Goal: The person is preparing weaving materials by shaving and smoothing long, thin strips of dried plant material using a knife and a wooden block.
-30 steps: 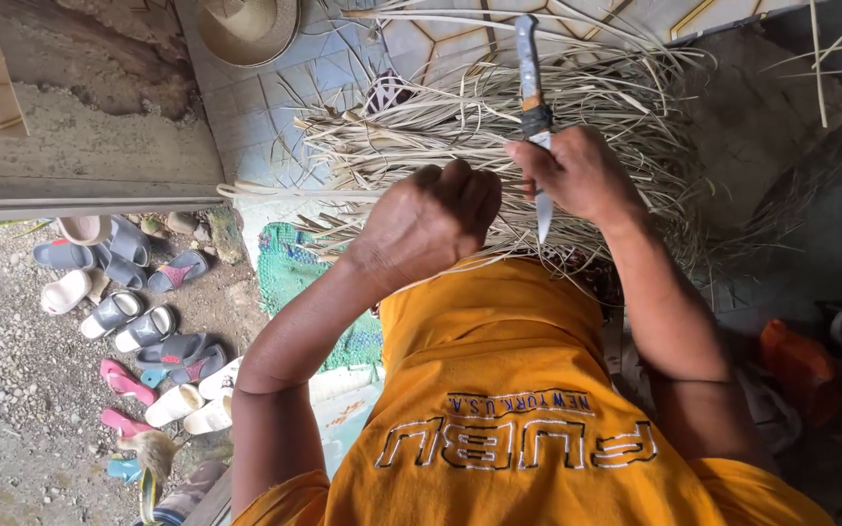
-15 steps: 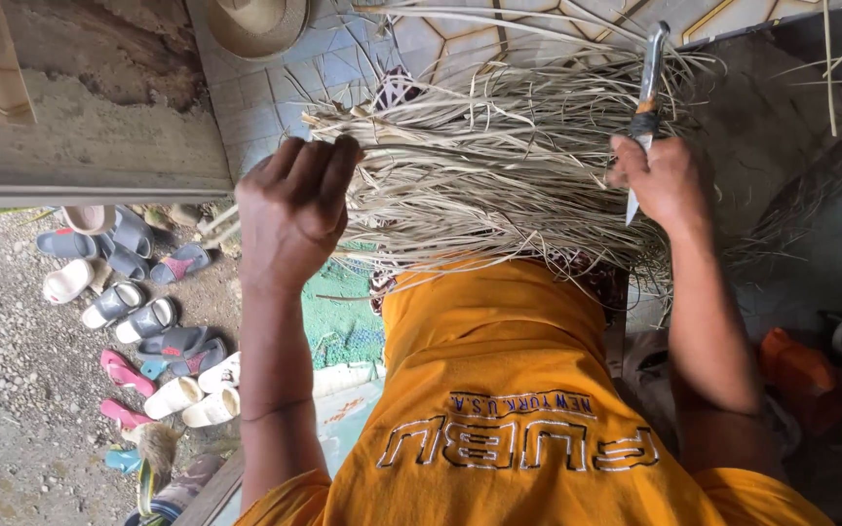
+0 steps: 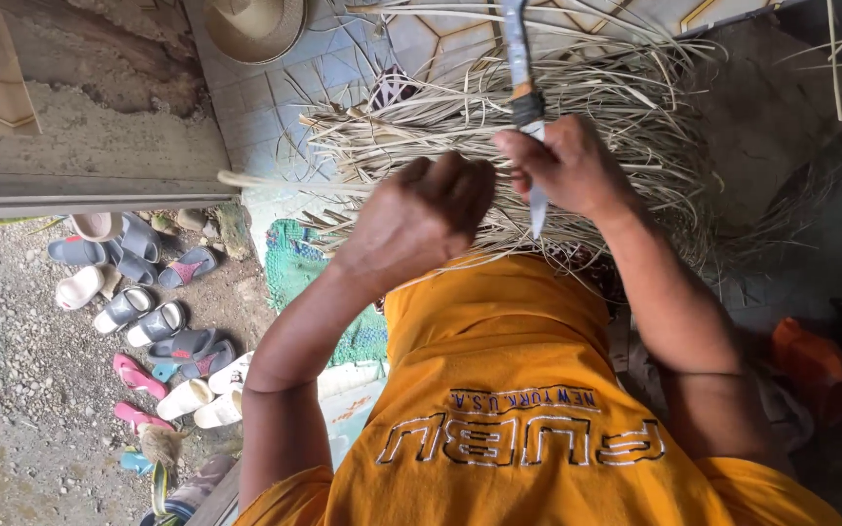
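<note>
A thick bundle of dried palm-leaf strips (image 3: pixel 626 107) lies across my lap, above my orange shirt (image 3: pixel 509 390). My left hand (image 3: pixel 419 219) is closed in a fist on a few strips at the bundle's near edge. My right hand (image 3: pixel 572 170) sits just to its right, almost touching it, and grips a knife (image 3: pixel 526 102) held upright. The pale blade tip (image 3: pixel 538 209) points down toward me, below my fingers. The strips pinched between the two hands are hidden by my knuckles.
Several sandals and slippers (image 3: pixel 138 321) lie scattered on the gravel at left. A straw hat (image 3: pixel 255 24) rests on the tiled floor at the top. A green net (image 3: pixel 299 273) lies below the bundle. An orange object (image 3: pixel 811 356) sits at right.
My left hand has swung in from the bundle's left end to meet my right hand. My right hand has moved left with the knife, back to the bundle's middle.
</note>
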